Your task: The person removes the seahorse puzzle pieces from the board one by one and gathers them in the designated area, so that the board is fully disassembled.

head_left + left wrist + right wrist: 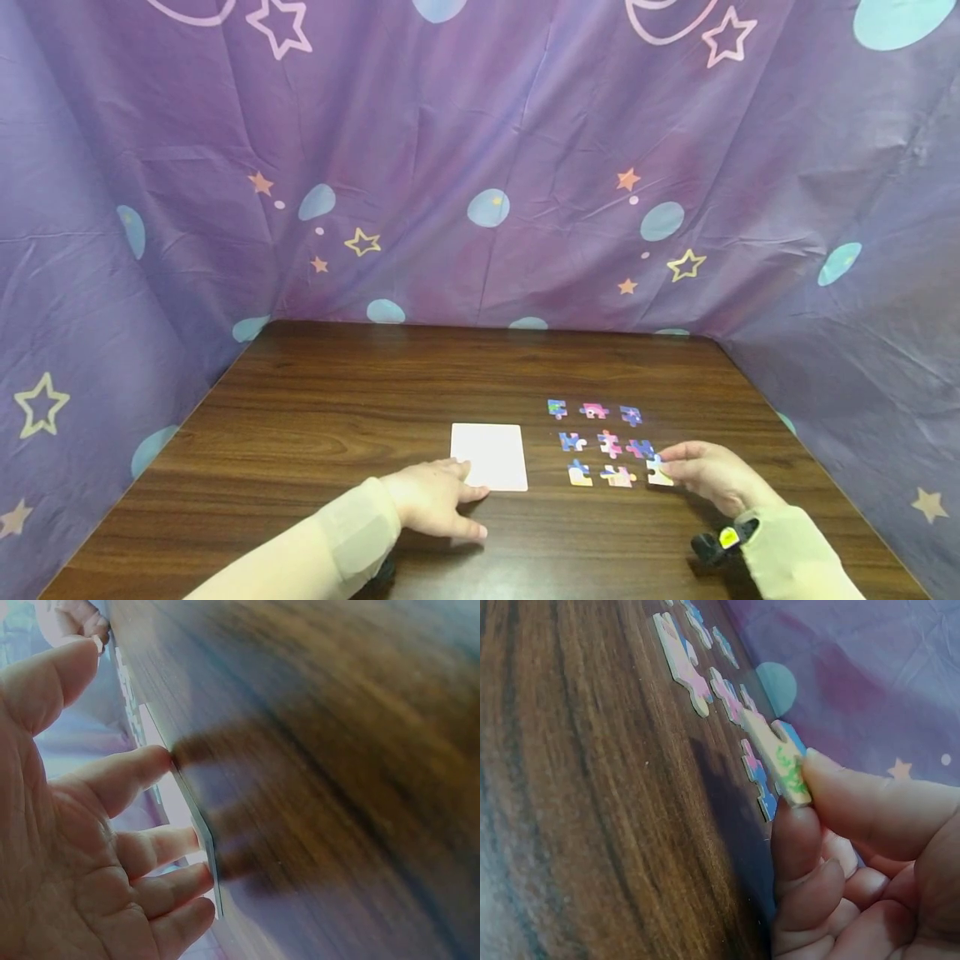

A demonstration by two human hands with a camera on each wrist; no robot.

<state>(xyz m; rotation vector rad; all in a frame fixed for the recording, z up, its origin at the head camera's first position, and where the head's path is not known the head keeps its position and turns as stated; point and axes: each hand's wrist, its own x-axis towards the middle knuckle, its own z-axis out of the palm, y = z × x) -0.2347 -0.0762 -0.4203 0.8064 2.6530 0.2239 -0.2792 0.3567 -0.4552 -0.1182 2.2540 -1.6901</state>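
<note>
My left hand (435,497) rests its straight, spread fingers on the near left corner of a white square board (491,457). In the left wrist view, fingertips touch the edge of that board (196,812), which lies on the wood. My right hand (712,477) pinches a jigsaw puzzle piece (776,757) between thumb and fingers, held just above the table. This piece is yellow with a green pattern and a bit of blue. To its left lie several loose puzzle pieces (610,444) in rough rows, in pink, blue and yellow.
The brown wooden table (337,400) is bounded by purple curtains (487,142) printed with stars and blue dots at the back and sides. A black strap with a yellow mark (727,537) sits at my right wrist.
</note>
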